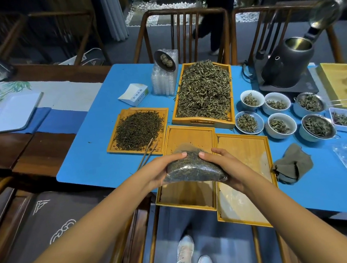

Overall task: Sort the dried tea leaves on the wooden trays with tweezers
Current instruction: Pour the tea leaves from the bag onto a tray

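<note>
**Bag of dark tea held over the near trays**

Both hands are out over the near edge of the blue table mat [90, 160], and between them sits a clear plastic bag [193, 168] stuffed with dark dried tea. The left hand [161, 171] cups the bag's left end, fingers curled under and thumb pressed on top; the right hand [227, 168] does the same on the right end, so each hand is closed on the bag. The bag hangs just above an empty wooden tray [190, 138], whose right side touches a second empty tray [246, 166] lying a little nearer and to the right.

The tweezers [148, 154] lie untouched, just left of the hands, their far tips resting on the near edge of a flat tray [163, 119] that carries a mound of dark, fine leaves [138, 130]. Farther off, right of that tray, a deeper handled tray [201, 122] is heaped with paler, coarser leaves [203, 90].

To the right stand four white bowls [252, 99] and two metal strainers [309, 102], each with a small portion of leaves. A grey cloth pouch [294, 163] lies near the right tray. At the far right a dark kettle [288, 61] stands with its lid tipped open, and a stack of clear plastic cups [163, 83] sits beside a small white box [133, 95].
</note>
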`<action>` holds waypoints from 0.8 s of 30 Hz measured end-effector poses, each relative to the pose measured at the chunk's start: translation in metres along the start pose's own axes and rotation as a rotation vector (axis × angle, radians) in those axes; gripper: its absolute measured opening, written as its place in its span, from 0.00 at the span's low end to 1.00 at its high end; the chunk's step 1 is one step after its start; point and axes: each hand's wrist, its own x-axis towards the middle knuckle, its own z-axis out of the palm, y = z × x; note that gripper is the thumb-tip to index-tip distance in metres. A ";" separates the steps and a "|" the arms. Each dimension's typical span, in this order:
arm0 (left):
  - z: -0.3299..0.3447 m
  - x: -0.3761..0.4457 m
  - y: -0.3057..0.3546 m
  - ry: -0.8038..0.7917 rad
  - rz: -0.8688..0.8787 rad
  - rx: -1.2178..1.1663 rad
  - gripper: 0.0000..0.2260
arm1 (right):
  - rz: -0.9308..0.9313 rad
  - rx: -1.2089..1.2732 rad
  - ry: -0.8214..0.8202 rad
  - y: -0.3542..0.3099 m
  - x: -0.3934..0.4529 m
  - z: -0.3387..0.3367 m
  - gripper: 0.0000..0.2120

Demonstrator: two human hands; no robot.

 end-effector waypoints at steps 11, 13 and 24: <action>0.006 -0.004 0.008 -0.016 0.041 -0.010 0.14 | -0.032 0.005 0.017 -0.012 -0.009 0.001 0.47; 0.006 -0.006 0.011 -0.024 0.055 -0.004 0.13 | -0.043 0.002 0.010 -0.015 -0.009 0.001 0.48; 0.010 -0.011 0.014 -0.043 0.101 0.004 0.16 | -0.068 -0.012 0.006 -0.021 -0.018 0.000 0.47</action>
